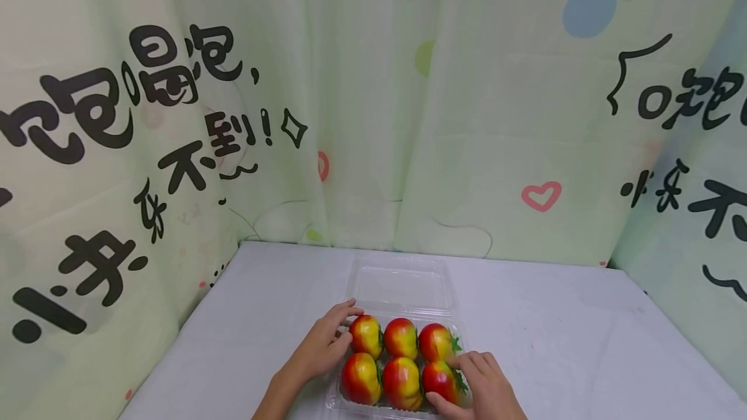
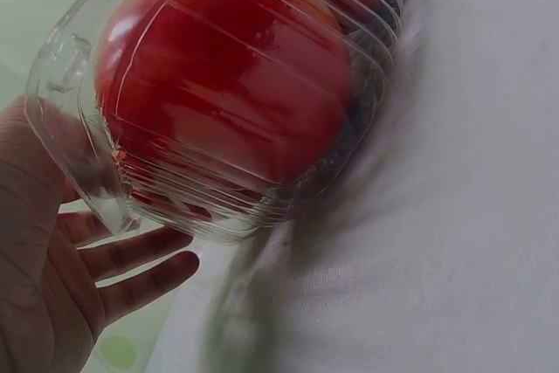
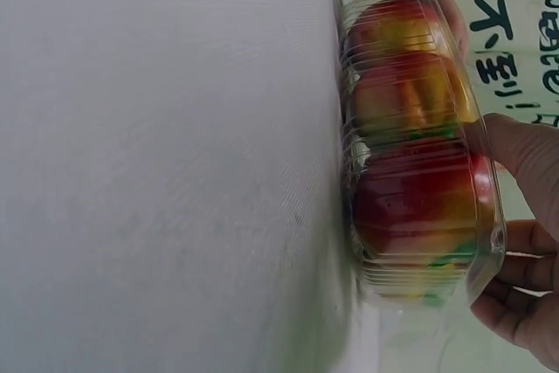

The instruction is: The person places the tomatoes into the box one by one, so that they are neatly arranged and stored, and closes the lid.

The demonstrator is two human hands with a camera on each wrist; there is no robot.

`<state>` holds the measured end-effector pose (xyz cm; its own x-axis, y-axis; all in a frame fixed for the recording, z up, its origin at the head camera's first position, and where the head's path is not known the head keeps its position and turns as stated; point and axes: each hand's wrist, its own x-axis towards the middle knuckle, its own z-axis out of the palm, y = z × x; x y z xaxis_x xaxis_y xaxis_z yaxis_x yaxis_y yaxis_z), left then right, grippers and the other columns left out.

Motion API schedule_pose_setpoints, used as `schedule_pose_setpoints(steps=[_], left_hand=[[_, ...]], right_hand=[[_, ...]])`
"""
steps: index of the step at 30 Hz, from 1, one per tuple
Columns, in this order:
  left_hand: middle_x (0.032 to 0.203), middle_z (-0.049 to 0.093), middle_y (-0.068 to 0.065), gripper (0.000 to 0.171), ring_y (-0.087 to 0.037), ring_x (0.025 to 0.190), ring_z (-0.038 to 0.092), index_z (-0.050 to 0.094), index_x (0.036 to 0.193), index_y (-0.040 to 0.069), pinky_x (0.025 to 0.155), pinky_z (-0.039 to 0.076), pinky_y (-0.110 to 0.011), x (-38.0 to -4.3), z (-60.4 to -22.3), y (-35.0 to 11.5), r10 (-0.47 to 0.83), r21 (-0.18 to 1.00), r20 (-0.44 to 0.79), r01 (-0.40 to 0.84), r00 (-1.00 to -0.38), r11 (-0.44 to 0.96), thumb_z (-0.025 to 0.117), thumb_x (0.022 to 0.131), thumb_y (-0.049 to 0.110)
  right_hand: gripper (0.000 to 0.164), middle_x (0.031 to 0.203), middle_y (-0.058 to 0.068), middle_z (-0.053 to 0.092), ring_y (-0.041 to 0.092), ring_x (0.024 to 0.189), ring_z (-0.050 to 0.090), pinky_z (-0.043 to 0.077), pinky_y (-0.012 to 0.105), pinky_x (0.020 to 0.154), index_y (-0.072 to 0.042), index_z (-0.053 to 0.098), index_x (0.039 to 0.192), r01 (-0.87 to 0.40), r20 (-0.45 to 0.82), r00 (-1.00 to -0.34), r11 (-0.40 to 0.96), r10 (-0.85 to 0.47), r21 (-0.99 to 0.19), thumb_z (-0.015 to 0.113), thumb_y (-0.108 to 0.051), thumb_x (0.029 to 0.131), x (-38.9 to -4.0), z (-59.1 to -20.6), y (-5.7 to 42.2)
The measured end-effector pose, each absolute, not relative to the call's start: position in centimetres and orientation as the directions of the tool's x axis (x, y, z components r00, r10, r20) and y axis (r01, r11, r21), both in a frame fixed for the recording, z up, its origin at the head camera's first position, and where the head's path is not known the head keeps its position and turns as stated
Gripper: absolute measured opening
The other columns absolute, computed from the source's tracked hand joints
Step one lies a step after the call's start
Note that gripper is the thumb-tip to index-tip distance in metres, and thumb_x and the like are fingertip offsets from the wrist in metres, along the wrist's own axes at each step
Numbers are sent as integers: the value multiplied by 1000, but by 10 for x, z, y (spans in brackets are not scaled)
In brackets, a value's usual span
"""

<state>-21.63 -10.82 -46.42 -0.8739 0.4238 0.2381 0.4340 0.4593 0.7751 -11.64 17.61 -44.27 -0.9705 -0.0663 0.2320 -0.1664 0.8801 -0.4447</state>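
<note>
Several shiny red-and-yellow fruits, some with green leaves showing, sit in two rows in a clear plastic clamshell box (image 1: 334,402). Its clear lid (image 1: 401,282) lies folded back behind it. At the box's left side is my left hand (image 1: 322,342), fingers loosely extended by the rim and the back-left fruit (image 1: 366,336). The left wrist view shows this hand (image 2: 65,277) beside the ribbed wall, partly behind the clear rim. My right hand (image 1: 487,384) pinches the front-right fruit (image 1: 439,380) between thumb and finger. Seen from the right wrist, the other fingers (image 3: 524,272) are near the box's outer edge.
The box rests on a table with a white cloth (image 1: 560,342). Pale green curtains (image 1: 373,115) with black lettering and coloured shapes enclose the table at the back and both sides.
</note>
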Motion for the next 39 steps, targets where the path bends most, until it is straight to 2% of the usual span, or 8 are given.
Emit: schedule_pose_setpoints(steps=[13, 22, 29, 39], left_hand=[[156, 44, -21, 45, -31, 116, 63, 57, 140, 4, 97, 56, -48, -215, -462, -112, 402, 779, 225, 412, -887, 472, 48, 95, 8], [156, 44, -21, 46, -30, 117, 63, 55, 141, 5, 98, 56, -48, -220, -461, -110, 379, 777, 214, 392, -900, 492, 51, 95, 10], [152, 46, -25, 46, -33, 114, 66, 56, 140, 1, 95, 57, -50, -222, -465, -110, 354, 775, 255, 409, -900, 482, 49, 94, 6], [150, 48, -26, 42, -36, 114, 65, 57, 138, 2, 96, 56, -53, -232, -468, -111, 340, 767, 248, 398, -907, 503, 51, 98, 10]], right_hand=[[59, 102, -6, 66, 14, 101, 55, 60, 39, 85, -18, 71, 111, -186, 276, -959, 875, -63, -447, 84, -59, 72, -117, -440, 176], [45, 104, -2, 69, 16, 101, 58, 61, 44, 87, -15, 72, 110, -211, 346, -937, 865, -46, -455, 84, -47, 80, -129, -434, 183], [36, 104, 5, 72, 21, 100, 60, 61, 47, 84, -10, 71, 110, -268, 459, -886, 878, -63, -396, 86, -29, 82, -147, -434, 196], [35, 105, 11, 72, 28, 101, 60, 60, 52, 86, -5, 71, 110, -260, 482, -875, 877, -37, -405, 84, -25, 84, -175, -429, 208]])
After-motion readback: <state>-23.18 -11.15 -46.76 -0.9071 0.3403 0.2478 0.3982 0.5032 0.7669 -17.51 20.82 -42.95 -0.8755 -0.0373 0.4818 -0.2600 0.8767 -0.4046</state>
